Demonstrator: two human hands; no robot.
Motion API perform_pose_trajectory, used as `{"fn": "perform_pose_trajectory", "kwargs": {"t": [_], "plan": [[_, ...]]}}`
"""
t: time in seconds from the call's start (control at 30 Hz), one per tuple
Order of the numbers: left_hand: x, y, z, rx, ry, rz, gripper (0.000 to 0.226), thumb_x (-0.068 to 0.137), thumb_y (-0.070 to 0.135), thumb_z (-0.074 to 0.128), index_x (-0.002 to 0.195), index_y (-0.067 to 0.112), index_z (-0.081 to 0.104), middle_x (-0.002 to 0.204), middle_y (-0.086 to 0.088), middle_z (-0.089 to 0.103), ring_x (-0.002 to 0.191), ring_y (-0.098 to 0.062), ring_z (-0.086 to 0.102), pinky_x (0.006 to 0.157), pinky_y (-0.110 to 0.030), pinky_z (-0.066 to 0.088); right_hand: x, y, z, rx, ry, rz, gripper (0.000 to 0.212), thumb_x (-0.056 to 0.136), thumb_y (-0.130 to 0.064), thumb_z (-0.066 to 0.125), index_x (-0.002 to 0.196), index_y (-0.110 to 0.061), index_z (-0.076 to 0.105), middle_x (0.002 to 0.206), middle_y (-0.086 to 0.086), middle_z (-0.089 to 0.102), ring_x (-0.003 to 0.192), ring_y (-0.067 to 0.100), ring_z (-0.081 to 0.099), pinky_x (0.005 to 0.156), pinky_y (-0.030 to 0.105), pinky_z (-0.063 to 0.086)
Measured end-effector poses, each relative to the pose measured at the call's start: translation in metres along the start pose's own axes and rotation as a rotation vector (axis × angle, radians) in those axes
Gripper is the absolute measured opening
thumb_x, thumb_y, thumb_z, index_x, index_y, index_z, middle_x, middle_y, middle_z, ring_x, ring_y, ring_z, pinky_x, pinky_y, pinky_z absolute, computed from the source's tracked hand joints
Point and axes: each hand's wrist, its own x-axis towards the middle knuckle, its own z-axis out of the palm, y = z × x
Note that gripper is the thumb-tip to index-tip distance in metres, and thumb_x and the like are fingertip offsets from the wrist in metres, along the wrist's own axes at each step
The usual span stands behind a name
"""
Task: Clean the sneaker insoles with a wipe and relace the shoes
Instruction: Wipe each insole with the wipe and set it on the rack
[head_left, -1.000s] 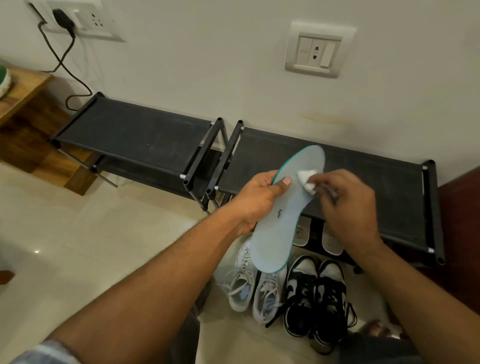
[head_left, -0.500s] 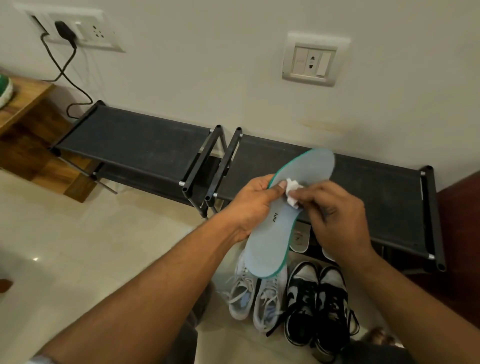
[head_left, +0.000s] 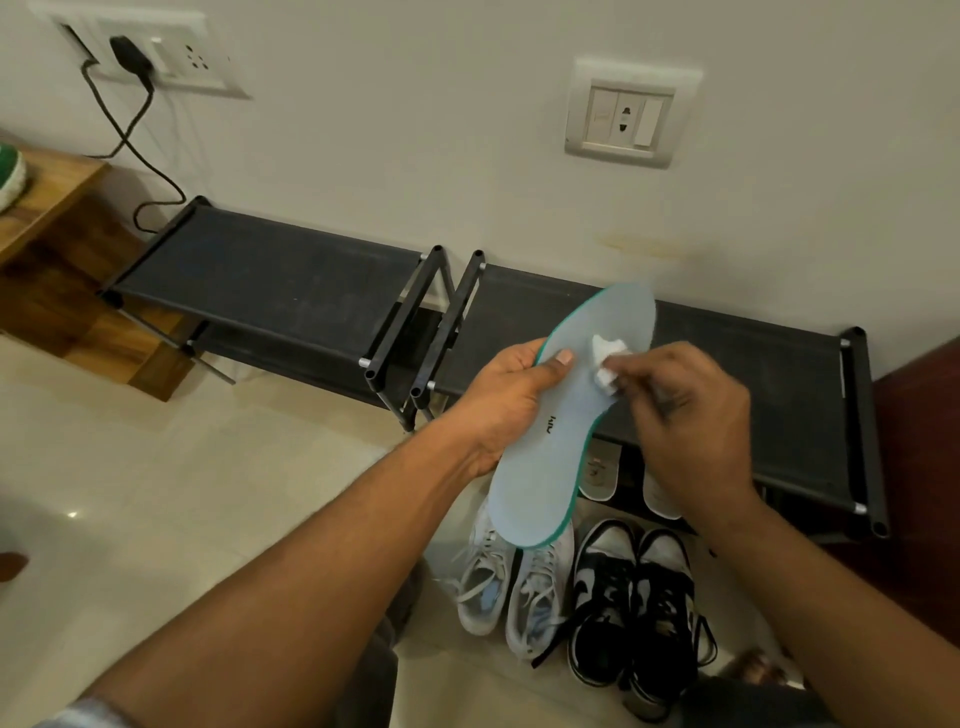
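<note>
Wiping of one insole (head_left: 550, 467) with a wipe (head_left: 605, 358), in progress.
Insole is held in the air in front of the shoe rack (head_left: 753, 395), clamped at its side edge by the left hand (head_left: 509, 400), thumb laid on top. Wipe is pinched in the right hand (head_left: 685, 410) and pressed on the forefoot part. Half a second earlier it lay lower, against the thumb, so a back-and-forth stroke is judged under way. White sneakers (head_left: 514, 587) and black-and-white sneakers (head_left: 634, 597) are set on the floor before the rack; relacing is judged not yet begun.

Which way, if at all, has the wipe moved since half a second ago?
Yes: the wipe slid right along the insole, away from the shoe rack's middle posts.
</note>
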Motion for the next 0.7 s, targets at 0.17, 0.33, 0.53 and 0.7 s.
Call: {"fn": "perform_pose_trajectory", "kwargs": {"t": [0.17,0.33,0.53,0.7], "plan": [[0.001,-0.003,-0.001,0.007,-0.042,-0.002,0.024,0.112,0.024,0.054,0.124,0.015,0.073,0.102,-0.013,0.076,0.078,-0.020,0.071,0.067,-0.031,0.058,-0.001,0.009,0.002,-0.004,-0.008,-0.006,0.024,0.087,0.007,0.075,0.102,-0.011,0.081,0.096,0.001,0.073,0.089,0.013,0.068,0.085,0.022,0.054],[-0.002,0.004,-0.006,0.010,-0.053,-0.014,0.024,0.112,0.025,0.054,0.120,0.016,0.073,0.098,-0.011,0.078,0.075,-0.020,0.071,0.064,-0.030,0.059,-0.006,-0.001,0.004,0.033,0.019,0.053,0.021,0.090,0.007,0.071,0.104,-0.008,0.080,0.098,0.001,0.071,0.089,0.008,0.066,0.083,0.015,0.051],[-0.003,0.002,-0.001,0.019,-0.075,-0.007,0.026,0.113,0.021,0.052,0.128,0.010,0.069,0.100,-0.013,0.076,0.075,-0.019,0.072,0.063,-0.028,0.060,0.002,0.008,-0.003,0.087,0.049,0.099,0.024,0.089,0.006,0.074,0.099,-0.014,0.079,0.095,0.001,0.072,0.089,0.006,0.067,0.081,0.019,0.054],[-0.004,0.000,0.003,0.007,-0.117,0.021,0.024,0.113,0.017,0.050,0.126,0.009,0.069,0.097,-0.011,0.075,0.074,-0.016,0.070,0.066,-0.026,0.059,-0.004,-0.001,0.000,0.021,-0.068,-0.089,0.020,0.085,0.005,0.079,0.099,-0.010,0.082,0.095,0.002,0.074,0.090,0.019,0.070,0.085,0.030,0.056]]}}
